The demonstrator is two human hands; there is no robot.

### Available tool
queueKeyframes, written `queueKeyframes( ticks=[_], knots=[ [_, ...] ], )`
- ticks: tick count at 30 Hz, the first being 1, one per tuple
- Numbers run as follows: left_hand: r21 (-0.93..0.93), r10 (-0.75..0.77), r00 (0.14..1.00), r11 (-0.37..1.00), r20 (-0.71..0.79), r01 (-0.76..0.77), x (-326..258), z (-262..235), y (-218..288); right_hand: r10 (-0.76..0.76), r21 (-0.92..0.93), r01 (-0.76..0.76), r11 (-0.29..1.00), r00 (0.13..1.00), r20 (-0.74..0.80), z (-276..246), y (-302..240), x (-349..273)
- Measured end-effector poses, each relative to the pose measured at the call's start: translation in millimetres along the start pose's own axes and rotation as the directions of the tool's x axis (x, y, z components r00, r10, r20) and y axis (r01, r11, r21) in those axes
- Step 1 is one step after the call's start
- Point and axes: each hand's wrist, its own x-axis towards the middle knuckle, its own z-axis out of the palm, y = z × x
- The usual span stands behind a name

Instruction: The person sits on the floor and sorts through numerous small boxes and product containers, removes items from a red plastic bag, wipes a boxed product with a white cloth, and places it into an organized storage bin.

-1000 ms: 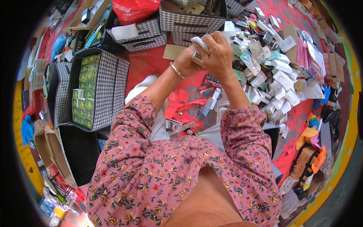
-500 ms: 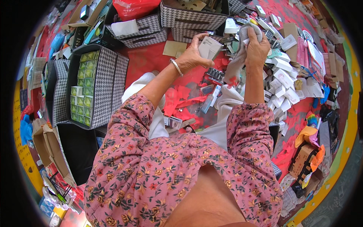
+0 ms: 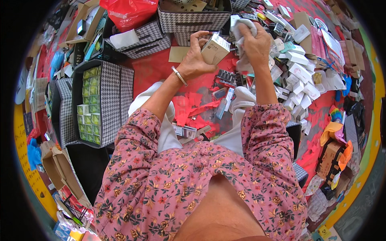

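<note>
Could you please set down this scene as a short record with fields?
Setting: red floor mat strewn with small packages
Left hand: holds a small white box
Right hand: grips a white cloth
Left wrist: silver bangle
To the left: houndstooth bin with rows of green boxes
To the right: heap of white boxes
Top: red plastic bag

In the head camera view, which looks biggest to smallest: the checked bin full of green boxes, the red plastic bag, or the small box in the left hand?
1. Checked bin, largest.
2. Red plastic bag, though it sits farther off and is cut by the frame, so unsure.
3. Small box in the left hand, smallest.
</note>
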Motion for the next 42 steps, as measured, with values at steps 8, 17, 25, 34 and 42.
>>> queueKeyframes(
  ticks=[8,17,25,34,42],
  knots=[
    [0.015,-0.085,0.996,0.996,-0.016,0.085,0,-7,-14,0.245,-0.005,-0.247,0.969,0.955,0.166,2,25,1],
    [-0.469,-0.265,0.915,0.794,0.304,0.386,3,-21,3,0.481,0.419,-0.719,0.554,0.688,0.544,23,21,-15],
    [-0.544,-0.148,0.933,0.778,0.328,0.315,3,-26,-7,0.371,0.614,-0.766,0.187,0.634,0.678,26,8,-14],
    [-0.809,-0.148,0.943,0.485,0.299,0.332,1,-35,-11,0.526,0.54,-0.527,0.656,0.832,0.174,3,9,2],
    [-0.837,-0.2,0.895,0.319,0.399,0.444,-8,-16,-18,-0.361,-0.049,0.362,0.931,0.932,0.03,35,-27,-32]
  ],
)
